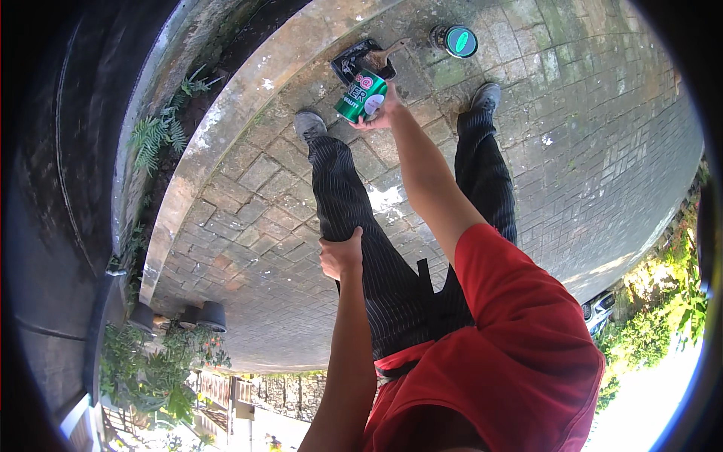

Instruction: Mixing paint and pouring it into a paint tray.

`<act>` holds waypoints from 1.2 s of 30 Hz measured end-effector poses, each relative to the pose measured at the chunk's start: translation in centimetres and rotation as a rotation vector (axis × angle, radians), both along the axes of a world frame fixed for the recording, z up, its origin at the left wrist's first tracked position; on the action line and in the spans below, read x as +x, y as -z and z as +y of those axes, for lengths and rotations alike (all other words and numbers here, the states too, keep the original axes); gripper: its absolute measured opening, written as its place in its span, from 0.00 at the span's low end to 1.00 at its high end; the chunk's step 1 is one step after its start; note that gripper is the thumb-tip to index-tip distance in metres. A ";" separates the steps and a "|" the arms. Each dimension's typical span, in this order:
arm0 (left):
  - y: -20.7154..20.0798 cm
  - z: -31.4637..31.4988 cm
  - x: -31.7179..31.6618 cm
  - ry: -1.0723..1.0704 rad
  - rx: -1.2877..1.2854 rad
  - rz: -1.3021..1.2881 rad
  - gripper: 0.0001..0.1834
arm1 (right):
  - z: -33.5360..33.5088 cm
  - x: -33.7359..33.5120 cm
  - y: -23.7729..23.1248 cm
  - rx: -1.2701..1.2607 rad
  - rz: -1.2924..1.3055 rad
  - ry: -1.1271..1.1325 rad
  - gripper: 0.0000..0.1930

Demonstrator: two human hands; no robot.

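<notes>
My right hand [385,110] is wrapped round a green can [361,96] with a printed label, held tilted in front of my feet. Just beyond the can, partly hidden by it, lies a black paint tray [346,63] on the paving. A paintbrush [390,50] with a light handle rests across the tray's right side. Whether anything is running out of the can I cannot tell. My left hand [342,256] grips my striped dark trouser leg [340,192] near the knee, fingers curled round its outer side.
Right of the tray stands a dark round tin [456,41] with a green patch on its lid. A stone kerb [226,124] curves along the left, with ferns [160,137] and a dark wall behind it. Plant pots [212,316] sit at lower left. White splashes mark the brick paving [572,151].
</notes>
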State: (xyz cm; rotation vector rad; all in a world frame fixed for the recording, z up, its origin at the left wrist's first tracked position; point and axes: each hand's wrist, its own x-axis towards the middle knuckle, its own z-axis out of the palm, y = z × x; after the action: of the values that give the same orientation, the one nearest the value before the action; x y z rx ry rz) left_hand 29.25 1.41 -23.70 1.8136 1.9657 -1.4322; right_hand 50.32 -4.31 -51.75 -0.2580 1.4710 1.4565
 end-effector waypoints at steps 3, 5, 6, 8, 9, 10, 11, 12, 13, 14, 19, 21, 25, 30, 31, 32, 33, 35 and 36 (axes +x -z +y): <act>0.1 -0.2 0.0 0.005 -0.004 -0.006 0.42 | 0.0 -2.5 -0.1 -0.097 -0.345 -0.017 0.51; -0.1 0.1 -0.4 0.004 0.008 0.003 0.43 | 0.7 -4.4 -0.8 -0.123 -0.366 -0.031 0.48; -0.2 0.3 -0.6 0.002 0.012 0.006 0.43 | 1.0 -5.4 -1.2 -0.142 -0.395 -0.044 0.47; -0.2 0.1 -0.3 0.001 0.004 -0.005 0.43 | 0.3 -5.9 -0.7 -0.171 -0.431 -0.056 0.44; -0.1 0.0 -0.2 0.001 0.002 -0.010 0.43 | 0.0 -6.3 -0.6 -0.174 -0.434 -0.055 0.44; -0.1 0.0 -0.3 -0.001 0.001 -0.009 0.43 | -0.1 -7.0 -0.8 -0.155 -0.474 -0.043 0.46; 0.0 0.1 -0.4 -0.002 0.001 -0.008 0.43 | -0.2 -7.5 -0.9 -0.136 -0.515 -0.031 0.48; 0.0 0.1 -0.4 -0.003 -0.001 -0.005 0.44 | 0.0 -7.9 -1.0 -0.200 -0.490 -0.067 0.47; 0.0 0.1 -0.4 -0.004 -0.002 -0.006 0.44 | -0.1 -8.2 -1.0 -0.200 -0.492 -0.067 0.47; 0.0 0.1 -0.3 -0.004 -0.002 -0.008 0.44 | -0.2 -8.5 -1.1 -0.139 -0.569 -0.080 0.46; -0.1 0.2 -0.5 -0.005 0.000 -0.002 0.44 | 0.8 -9.5 -1.9 -0.122 -0.514 -0.054 0.45; 0.1 0.0 -0.1 -0.005 -0.007 -0.011 0.44 | 0.5 -9.0 -1.6 -0.124 -0.501 -0.032 0.46; -0.1 0.4 -0.5 -0.021 0.001 0.013 0.43 | 2.1 -8.0 -2.9 -0.128 -0.311 -0.109 0.49; 0.0 0.3 -0.2 -0.017 -0.005 0.005 0.43 | 2.0 -4.0 -1.5 0.019 -0.130 -0.067 0.53; 0.0 0.4 -0.2 -0.012 -0.001 0.004 0.43 | 2.1 -3.5 -1.3 0.019 -0.129 -0.066 0.53; -0.1 0.4 -0.1 -0.011 0.000 0.006 0.43 | 2.1 -3.0 -1.1 -0.003 -0.058 -0.053 0.53; -0.1 0.5 0.0 -0.016 -0.004 0.008 0.43 | 2.2 -2.6 -1.0 -0.026 0.012 -0.041 0.53; -0.1 0.4 0.3 -0.021 -0.012 0.008 0.43 | 1.7 -1.7 -0.4 0.020 -0.008 -0.029 0.54; 0.0 0.4 0.5 -0.023 -0.020 0.008 0.43 | 1.4 -1.2 -0.1 -0.010 0.001 -0.014 0.55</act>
State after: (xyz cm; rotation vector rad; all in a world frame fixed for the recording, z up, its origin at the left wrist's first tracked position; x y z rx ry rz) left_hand 29.75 1.84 -23.69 1.7742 1.9619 -1.4490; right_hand 49.11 -2.92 -51.68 -0.2741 1.4805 1.4605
